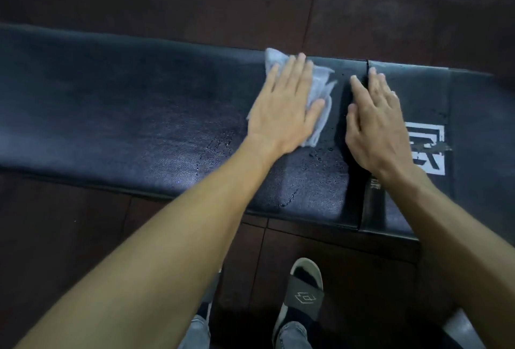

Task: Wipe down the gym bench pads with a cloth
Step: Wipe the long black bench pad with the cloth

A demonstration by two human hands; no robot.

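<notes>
Right now my left hand (281, 106) lies flat on the pale grey cloth (320, 92), fingers (299, 69) straight and spread a little, pressing it onto the long back pad (125, 114) of the gym bench near the far edge, just beside the seam. My right hand (373, 125) rests across that seam, fingers straight and close together, the fingertips partly on the shorter seat pad (418, 97) with its white printed logo (427, 147); it holds nothing and seems only to steady me.

As for progress, I judge the wiping to be partway. Droplets and wet streaks (289, 198) still glisten on the long pad between the cloth and the near edge, so that patch needs more passes. The left stretch of the pad looks duller, but I cannot tell whether it is wiped dry or untouched. The seat pad shows a few specks of moisture near the seam and probably still awaits its turn.

No containers are in view; no spray bottle or bucket shows. Below the bench, my foot in a slide sandal (302, 290) stands on the dark tiled floor (334, 0).
</notes>
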